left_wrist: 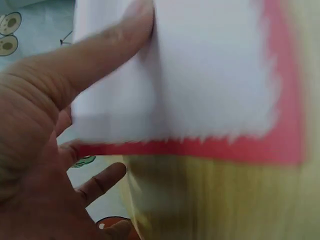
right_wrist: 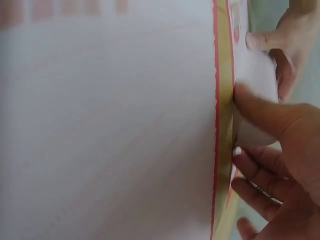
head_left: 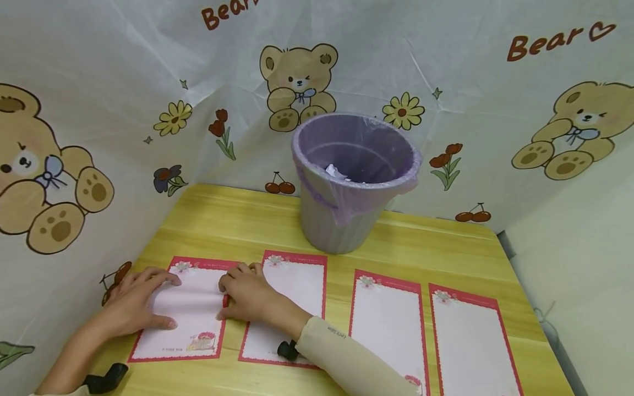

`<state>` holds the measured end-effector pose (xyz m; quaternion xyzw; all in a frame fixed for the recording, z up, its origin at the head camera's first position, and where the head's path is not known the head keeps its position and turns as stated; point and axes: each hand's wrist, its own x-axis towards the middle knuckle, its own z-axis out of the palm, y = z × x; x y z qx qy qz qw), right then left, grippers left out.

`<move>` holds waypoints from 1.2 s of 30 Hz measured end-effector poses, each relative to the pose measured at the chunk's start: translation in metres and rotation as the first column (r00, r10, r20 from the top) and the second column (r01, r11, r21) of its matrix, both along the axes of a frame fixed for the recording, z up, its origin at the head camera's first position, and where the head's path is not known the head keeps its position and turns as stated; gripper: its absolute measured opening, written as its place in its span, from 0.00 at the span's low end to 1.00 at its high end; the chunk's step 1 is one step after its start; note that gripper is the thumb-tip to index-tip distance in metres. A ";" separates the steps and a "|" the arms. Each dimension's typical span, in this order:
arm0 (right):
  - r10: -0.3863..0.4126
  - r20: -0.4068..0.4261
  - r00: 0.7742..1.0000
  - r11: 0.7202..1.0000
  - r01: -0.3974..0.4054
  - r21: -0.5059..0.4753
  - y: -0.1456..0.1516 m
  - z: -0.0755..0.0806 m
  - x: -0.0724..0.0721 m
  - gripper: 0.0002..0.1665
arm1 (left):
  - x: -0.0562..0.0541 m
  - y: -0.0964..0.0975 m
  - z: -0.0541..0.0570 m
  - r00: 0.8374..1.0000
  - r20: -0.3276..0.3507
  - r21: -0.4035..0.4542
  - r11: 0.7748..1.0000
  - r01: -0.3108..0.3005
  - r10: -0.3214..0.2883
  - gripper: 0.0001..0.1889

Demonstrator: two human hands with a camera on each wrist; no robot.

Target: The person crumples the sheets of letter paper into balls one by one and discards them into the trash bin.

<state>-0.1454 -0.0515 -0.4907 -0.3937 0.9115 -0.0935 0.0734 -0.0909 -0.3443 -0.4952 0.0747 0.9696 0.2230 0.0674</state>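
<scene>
A red-bordered sheet of letter paper [head_left: 193, 330] with a flower print lies at the left of the table. My left hand [head_left: 130, 302] pinches its left edge, thumb on the face and fingers at the side. On the opposite edge, my right hand [head_left: 250, 294] pinches the same sheet, its forearm across the second sheet [head_left: 297, 286]. Between the hands the paper bows upward in a soft ridge. In the left wrist view, the thumb [left_wrist: 110, 47] presses on the white face, and some fingers spread below the border. The right wrist view shows the thumb and fingers at the paper's edge.
Two more matching sheets lie to the right, a third sheet [head_left: 386, 319] and a fourth sheet [head_left: 470, 335]. Behind them stands a purple bucket [head_left: 332, 223] with a plastic liner and crumpled white paper [head_left: 334, 172] inside. A bear-print cloth [head_left: 366, 66] hangs behind the wooden table [head_left: 238, 220].
</scene>
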 end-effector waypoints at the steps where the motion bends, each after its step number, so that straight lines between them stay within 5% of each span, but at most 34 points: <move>1: 0.009 -0.007 1.000 1.000 -0.009 -0.012 0.000 0.001 0.001 0.23 | 0.000 0.000 0.000 1.000 -0.018 0.006 1.000 0.003 -0.003 0.39; 4: 0.014 -0.023 1.000 0.999 -0.015 -0.050 0.000 0.001 0.003 0.10 | 0.000 -0.001 0.000 0.997 -0.077 0.008 1.000 0.008 -0.007 0.24; 8: 0.011 -0.047 0.999 0.997 -0.014 -0.075 0.001 -0.001 0.004 0.07 | 0.000 0.000 -0.002 0.992 -0.126 0.004 1.000 -0.014 0.014 0.14; 24: -0.031 -0.035 0.999 0.991 0.026 -0.135 0.005 0.001 0.007 0.04 | -0.002 0.008 0.006 0.992 -0.123 -0.027 0.999 -0.022 0.019 0.10; 29: -0.016 -0.005 1.000 0.990 0.016 -0.142 0.008 0.002 0.009 0.03 | -0.001 0.012 0.015 0.995 -0.103 -0.034 0.999 -0.015 0.011 0.10; 36: -0.043 0.019 0.999 0.958 0.046 -0.282 0.023 0.021 0.002 0.09 | -0.005 0.022 0.044 0.984 -0.180 0.010 1.000 0.009 -0.007 0.10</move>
